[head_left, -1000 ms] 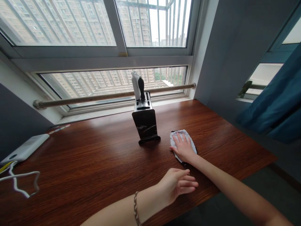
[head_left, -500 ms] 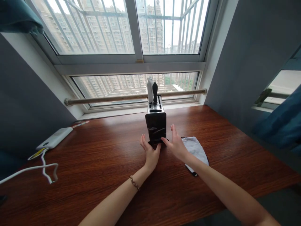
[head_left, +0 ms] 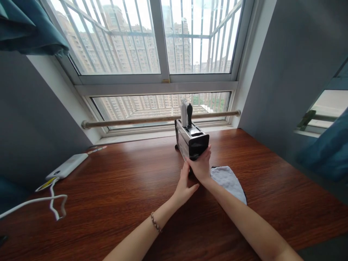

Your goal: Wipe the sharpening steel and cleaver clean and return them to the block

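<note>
While both of my hands meet at the near end of the knife block (head_left: 190, 140), my right hand (head_left: 201, 167) wraps that end from below and the side, its grip closed on the block. My left hand (head_left: 184, 185) lies just beside it with fingers stretched out flat, the tips seemingly touching the block's base, though I cannot tell for sure. The block stands mid-desk (head_left: 114, 188), turned at an angle, with a white handle (head_left: 184, 112) and a black handle (head_left: 189, 113) sticking up at its far end. A pale cloth (head_left: 230, 181) lies under my right forearm. At far left sit a white power bank (head_left: 67, 166) and its cable (head_left: 40, 201).
</note>
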{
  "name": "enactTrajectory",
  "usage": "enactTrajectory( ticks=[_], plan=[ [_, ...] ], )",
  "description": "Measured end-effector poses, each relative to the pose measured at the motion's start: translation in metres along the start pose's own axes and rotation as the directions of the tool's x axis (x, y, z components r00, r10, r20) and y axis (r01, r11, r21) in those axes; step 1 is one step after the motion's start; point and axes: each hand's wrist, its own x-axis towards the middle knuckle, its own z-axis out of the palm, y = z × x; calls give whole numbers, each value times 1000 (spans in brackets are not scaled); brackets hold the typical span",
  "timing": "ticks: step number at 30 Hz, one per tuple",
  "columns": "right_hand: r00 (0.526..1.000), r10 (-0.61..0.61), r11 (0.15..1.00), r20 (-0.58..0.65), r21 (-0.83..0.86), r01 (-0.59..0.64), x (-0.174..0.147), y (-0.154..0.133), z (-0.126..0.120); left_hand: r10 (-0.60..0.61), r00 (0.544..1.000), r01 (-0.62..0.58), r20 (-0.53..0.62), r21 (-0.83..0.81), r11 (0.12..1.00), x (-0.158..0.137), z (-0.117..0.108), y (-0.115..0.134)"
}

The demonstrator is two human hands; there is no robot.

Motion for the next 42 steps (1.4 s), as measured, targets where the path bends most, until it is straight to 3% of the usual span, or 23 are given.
enactTrajectory(
  ticks=[5,9,15,22,26,28,30,32,33,35,38,40,42],
  plan=[
    [997,-50,998,-55,21,51,26,23,-10,87,996,-90,29,139,986,-8,7,8],
    [990,-98,995,-106,-28,95,45,40,-14,92,994,-101,51,228,968,-14,10,11],
    [973,-52,993,-226,-115,27,71,68,-24,98,992,-119,85,296,948,-13,8,14],
    [923,38,973,-383,-197,-122,99,108,-55,132,959,-219,249,364,905,-15,7,21],
    [924,49,961,-380,-235,-148,110,122,-74,134,933,-268,334,394,879,-16,8,21],
    [932,32,956,-361,-261,-134,97,120,-79,138,926,-283,351,404,870,-17,9,21],
    [959,-36,947,-281,-317,-57,66,115,-81,138,925,-287,355,412,865,-17,9,21],
    [980,-196,885,26,-426,188,21,112,-80,136,923,-288,359,414,864,-17,9,21],
    [945,-229,844,232,-436,312,-3,113,-80,135,923,-287,361,411,865,-17,10,22],
    [864,-158,794,477,-459,399,-42,122,-84,139,925,-284,354,398,873,-17,10,24],
    [775,-128,758,618,-443,478,-61,157,-103,151,935,-269,322,365,891,-19,10,28],
    [780,-138,781,611,-418,465,-48,192,-122,150,939,-258,309,348,901,-20,11,31],
    [819,-106,822,564,-413,392,-29,224,-140,150,935,-261,322,336,905,-22,12,34]
  ],
)
